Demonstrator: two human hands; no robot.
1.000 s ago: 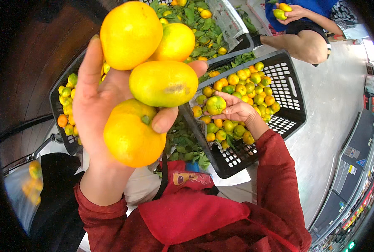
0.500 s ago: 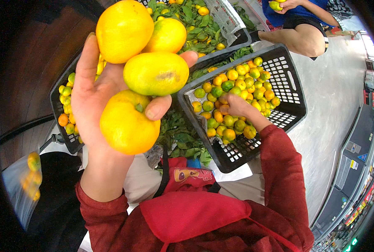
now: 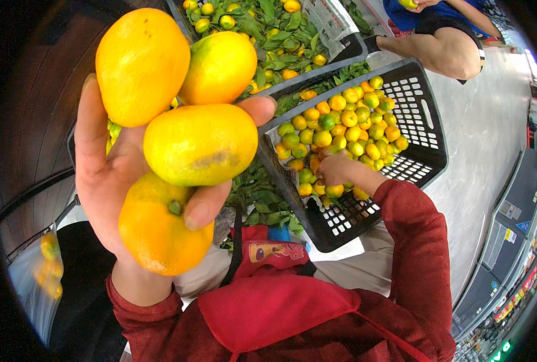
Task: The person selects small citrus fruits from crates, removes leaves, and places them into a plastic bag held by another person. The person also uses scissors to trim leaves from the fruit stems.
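Head view: your left hand (image 3: 116, 169) cups four mandarins (image 3: 199, 145), its fingers (image 3: 208, 205) spread and partly curled around them; your right hand (image 3: 339, 169) is inside the black plastic crate (image 3: 318, 232), fingers bent down among loose mandarins (image 3: 349, 118); whether they grip one, I cannot tell

Four fruits (image 3: 201, 145) in left grip (image 3: 123, 154)

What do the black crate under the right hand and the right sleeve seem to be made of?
Black crate: probably moulded plastic with a low sheen, judging by its regular openings. Red sleeve: seemingly soft matt cloth, shown by its wrinkles; fibre unclear.
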